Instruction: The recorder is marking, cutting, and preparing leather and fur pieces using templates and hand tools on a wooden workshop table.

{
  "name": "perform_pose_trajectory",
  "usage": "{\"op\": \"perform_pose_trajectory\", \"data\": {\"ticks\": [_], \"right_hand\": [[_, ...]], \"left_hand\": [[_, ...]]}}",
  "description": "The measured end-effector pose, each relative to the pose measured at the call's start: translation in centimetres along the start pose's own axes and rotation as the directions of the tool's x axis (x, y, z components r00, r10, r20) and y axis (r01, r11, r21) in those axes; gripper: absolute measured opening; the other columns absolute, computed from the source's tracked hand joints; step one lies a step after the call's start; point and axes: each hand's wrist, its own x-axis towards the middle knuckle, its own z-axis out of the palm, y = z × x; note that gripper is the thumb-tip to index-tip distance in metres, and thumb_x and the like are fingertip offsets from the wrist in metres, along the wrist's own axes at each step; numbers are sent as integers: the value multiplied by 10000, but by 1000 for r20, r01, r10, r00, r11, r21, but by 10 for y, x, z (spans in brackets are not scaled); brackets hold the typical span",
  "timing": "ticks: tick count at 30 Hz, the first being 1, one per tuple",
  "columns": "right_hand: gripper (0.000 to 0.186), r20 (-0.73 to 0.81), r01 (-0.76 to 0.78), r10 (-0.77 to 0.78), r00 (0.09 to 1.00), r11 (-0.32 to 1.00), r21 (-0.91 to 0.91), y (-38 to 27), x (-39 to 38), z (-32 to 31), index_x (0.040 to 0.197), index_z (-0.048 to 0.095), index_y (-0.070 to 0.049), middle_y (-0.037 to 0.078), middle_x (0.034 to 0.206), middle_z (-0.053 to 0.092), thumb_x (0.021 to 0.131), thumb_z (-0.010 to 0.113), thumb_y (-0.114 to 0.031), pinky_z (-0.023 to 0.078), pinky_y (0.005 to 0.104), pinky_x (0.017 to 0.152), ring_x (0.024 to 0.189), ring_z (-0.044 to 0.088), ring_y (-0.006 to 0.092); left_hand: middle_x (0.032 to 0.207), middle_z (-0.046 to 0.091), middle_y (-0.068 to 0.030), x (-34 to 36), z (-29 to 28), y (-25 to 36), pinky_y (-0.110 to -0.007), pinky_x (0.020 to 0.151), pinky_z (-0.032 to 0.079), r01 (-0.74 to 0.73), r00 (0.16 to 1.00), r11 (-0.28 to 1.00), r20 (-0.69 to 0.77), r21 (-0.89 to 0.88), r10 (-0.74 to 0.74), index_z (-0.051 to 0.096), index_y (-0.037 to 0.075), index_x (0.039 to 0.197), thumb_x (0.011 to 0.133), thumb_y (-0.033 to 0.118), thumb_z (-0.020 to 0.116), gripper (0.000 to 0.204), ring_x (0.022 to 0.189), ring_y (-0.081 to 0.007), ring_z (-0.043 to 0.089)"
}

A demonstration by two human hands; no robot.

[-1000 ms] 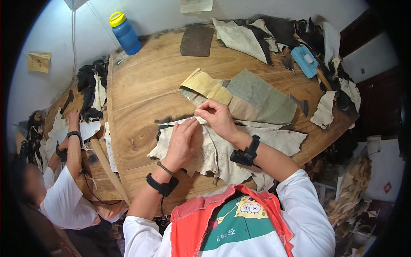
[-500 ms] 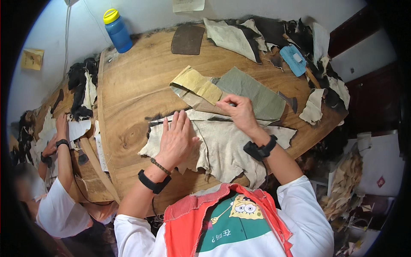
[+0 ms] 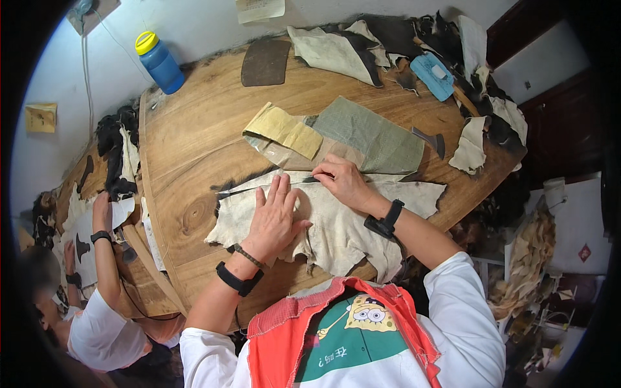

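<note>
A pale animal hide (image 3: 346,223), dark fur showing at its edges, lies skin side up in front of me. My left hand (image 3: 275,220) rests flat on it, fingers stretched toward its far edge. By that edge, to the right of those fingertips, my right hand (image 3: 339,183) is closed in a pinch. A small dark piece shows at its fingertips; its kind is too small to make out. Left of my left hand, a dark line runs along the hide's upper strip. Just beyond my right hand lie a folded yellow sheet (image 3: 284,129) and a grey-green textured sheet (image 3: 372,132).
A dark crescent-shaped blade (image 3: 432,141) lies right of the sheets. Hide scraps (image 3: 333,52), a brown piece (image 3: 265,63), a light-blue object (image 3: 432,76) and a yellow-lidded blue bottle (image 3: 160,64) line the back. At left, another person (image 3: 107,323) handles pale material.
My right hand has moved left and nearer, from beside the yellow sheet down to the hide's far edge. My left hand remains flat on the hide. The other person's hands have shifted.
</note>
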Motion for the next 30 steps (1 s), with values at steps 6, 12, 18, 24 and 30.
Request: {"op": "perform_pose_trajectory", "data": {"ticks": [6, 12, 18, 24, 30], "right_hand": [[80, 105, 80, -86, 991, 995, 54, 6, -1, -5, 898, 695, -2, 122, 812, 590, 851, 696, -67, 470, 363, 655, 734, 606, 282], [88, 233, 113, -105, 967, 993, -22, 12, -2, -13, 859, 675, -12, 125, 842, 589, 833, 708, -90, 487, 403, 697, 797, 625, 318], [55, 282, 251, -234, 930, 968, -25, 22, -6, -36, 848, 665, -36, 109, 879, 562, 820, 697, -71, 488, 406, 729, 852, 613, 310], [76, 324, 468, -385, 864, 852, -236, 37, -34, -86, 805, 596, -33, 95, 838, 522, 768, 661, -22, 499, 378, 714, 823, 589, 271], [97, 196, 354, -295, 935, 784, -510, 47, -76, -136, 829, 590, -36, 87, 834, 529, 752, 634, 3, 508, 374, 657, 808, 593, 258]], "left_hand": [[1543, 258, -317, 1, -3, 4, -644, 1082, 264, -25, 999, 997, 44, 73, 22, 430, 166, 1439, 868, 403, 686, 669, 1445, -465, 247], [1529, 268, -333, 3, -4, 12, -670, 1033, 306, -7, 999, 990, 37, 139, 2, 401, 252, 1491, 878, 410, 671, 689, 1437, -469, 259], [1506, 292, -342, 9, -4, 26, -674, 1025, 305, 64, 997, 986, 33, 151, -70, 448, 197, 1453, 915, 430, 622, 612, 1414, -490, 279], [1477, 319, -349, 12, 6, 30, -663, 1041, 296, 121, 992, 979, -55, 164, -114, 460, 96, 1423, 925, 447, 602, 626, 1383, -515, 304], [1538, 277, -289, 11, 4, 39, -635, 1104, 258, 92, 994, 965, -77, 245, -76, 452, 61, 1439, 945, 493, 543, 662, 1431, -455, 263]]}}
